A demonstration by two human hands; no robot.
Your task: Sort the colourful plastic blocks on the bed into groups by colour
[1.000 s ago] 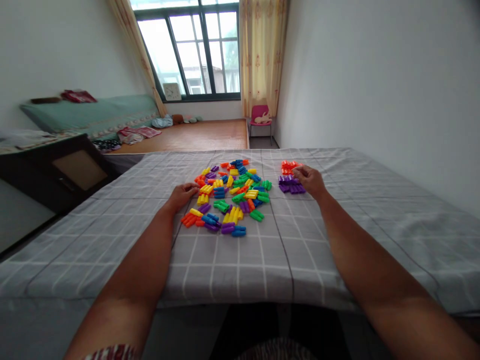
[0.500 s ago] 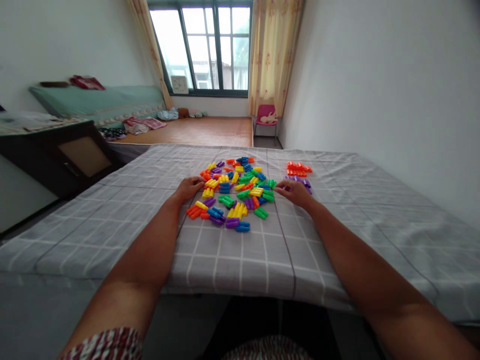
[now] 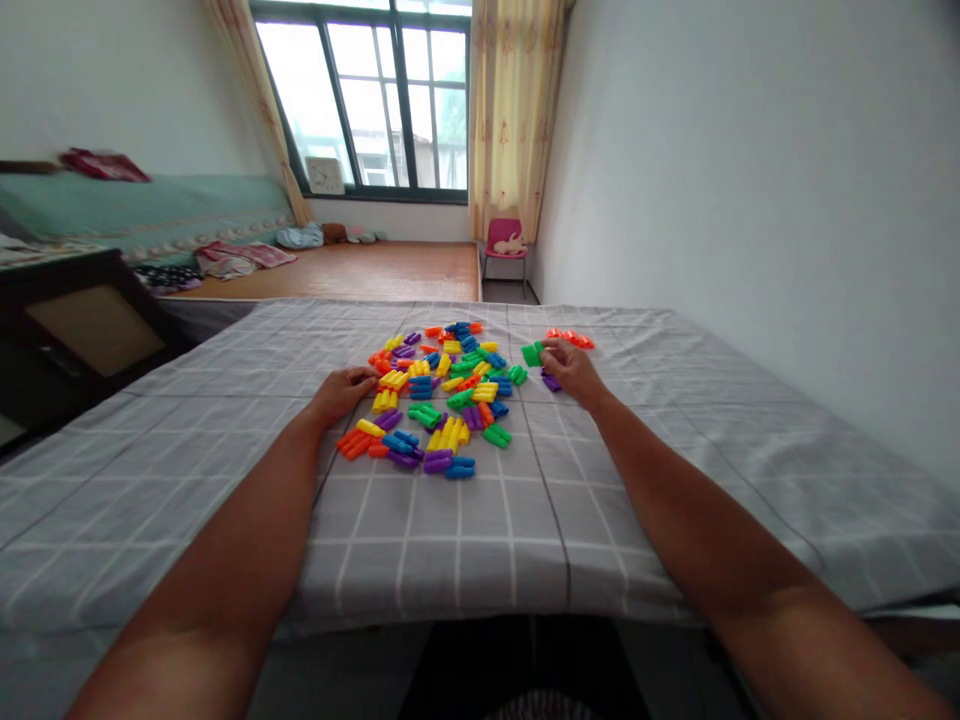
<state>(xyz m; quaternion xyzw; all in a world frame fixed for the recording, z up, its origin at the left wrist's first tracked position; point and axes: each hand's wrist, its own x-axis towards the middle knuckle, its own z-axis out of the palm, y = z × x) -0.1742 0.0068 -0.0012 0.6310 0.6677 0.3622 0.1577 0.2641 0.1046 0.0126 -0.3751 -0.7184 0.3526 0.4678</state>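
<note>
My right hand (image 3: 574,370) pinches a green plastic block (image 3: 532,354) made of joined bullet-shaped tubes, held just to the right of a loose pile. Partly hidden behind that hand lie purple blocks (image 3: 550,380), and beyond it a row of orange blocks (image 3: 574,338). At the pile's left edge rests my left hand (image 3: 343,390), its fingers curled together by yellow blocks (image 3: 393,380) and orange ones. Whether anything is in those fingertips is hidden. Blue blocks (image 3: 460,467), green, purple, orange and yellow ones lie mixed in the pile between my hands.
A grey checked cloth (image 3: 495,530) covers the table, whose front edge is close to my body. Past the table stand a low wooden platform (image 3: 390,268) and a pink chair (image 3: 505,237). A dark cabinet (image 3: 82,340) is at the left, a white wall (image 3: 712,180) at the right.
My right hand has lifted a green block from the pile's right side and carried it toward the orange and purple groups. My left hand stays at the pile's left edge. The view has turned slightly right.
</note>
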